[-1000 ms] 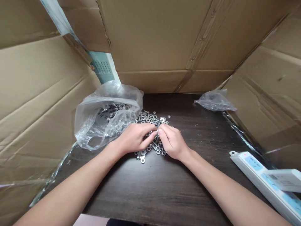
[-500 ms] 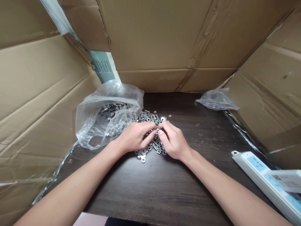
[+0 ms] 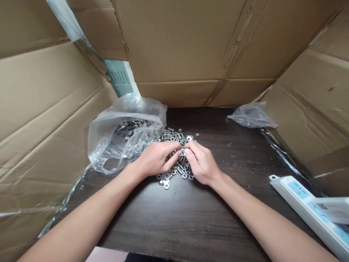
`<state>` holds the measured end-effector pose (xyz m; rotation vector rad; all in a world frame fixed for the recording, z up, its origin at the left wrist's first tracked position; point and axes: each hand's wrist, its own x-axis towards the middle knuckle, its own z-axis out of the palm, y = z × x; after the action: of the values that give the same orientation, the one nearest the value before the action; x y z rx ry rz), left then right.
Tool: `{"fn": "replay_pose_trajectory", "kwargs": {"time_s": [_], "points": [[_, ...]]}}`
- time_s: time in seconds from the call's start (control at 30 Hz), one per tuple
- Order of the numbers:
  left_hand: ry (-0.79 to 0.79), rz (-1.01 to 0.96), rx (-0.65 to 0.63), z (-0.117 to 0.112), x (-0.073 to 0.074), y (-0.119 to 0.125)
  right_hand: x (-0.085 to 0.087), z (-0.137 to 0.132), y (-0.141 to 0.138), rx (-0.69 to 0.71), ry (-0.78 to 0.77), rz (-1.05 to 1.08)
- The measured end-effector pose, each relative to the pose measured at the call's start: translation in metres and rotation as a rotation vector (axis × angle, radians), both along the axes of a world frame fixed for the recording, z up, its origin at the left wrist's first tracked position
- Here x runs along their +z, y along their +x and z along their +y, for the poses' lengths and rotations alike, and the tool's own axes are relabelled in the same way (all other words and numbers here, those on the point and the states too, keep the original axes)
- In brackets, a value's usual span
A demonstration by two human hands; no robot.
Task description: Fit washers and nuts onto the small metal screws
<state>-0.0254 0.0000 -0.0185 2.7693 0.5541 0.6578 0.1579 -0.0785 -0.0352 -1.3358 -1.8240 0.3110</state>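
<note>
A heap of small metal bolts, nuts and washers (image 3: pixel 174 138) lies on the dark wooden table (image 3: pixel 191 218). My left hand (image 3: pixel 156 160) and my right hand (image 3: pixel 201 164) meet over the heap, fingertips pinched together on a small metal piece (image 3: pixel 182 150), likely a bolt with a nut. Both hands are closed around it, and their fingers hide most of it. A clear plastic bag (image 3: pixel 109 142) holding more metal parts lies open just left of my left hand.
Cardboard walls (image 3: pixel 185 47) stand at the left, back and right of the table. A crumpled clear bag (image 3: pixel 252 115) lies at the back right. A white power strip (image 3: pixel 308 207) lies at the right front edge. A teal printed card (image 3: pixel 120 78) leans at the back left.
The hands stay pinched together over the heap, with only slight shifts of the fingers. The view has drifted a little.
</note>
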Motion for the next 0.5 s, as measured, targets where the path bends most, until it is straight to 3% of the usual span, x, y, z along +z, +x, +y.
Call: {"fn": "replay_pose_trajectory", "kwargs": {"time_s": [0.5], "points": [[0.029,-0.009,-0.005,0.0004,-0.0015,0.0001,-0.0046,0.0041,-0.0009,0.049,0.053,-0.087]]}}
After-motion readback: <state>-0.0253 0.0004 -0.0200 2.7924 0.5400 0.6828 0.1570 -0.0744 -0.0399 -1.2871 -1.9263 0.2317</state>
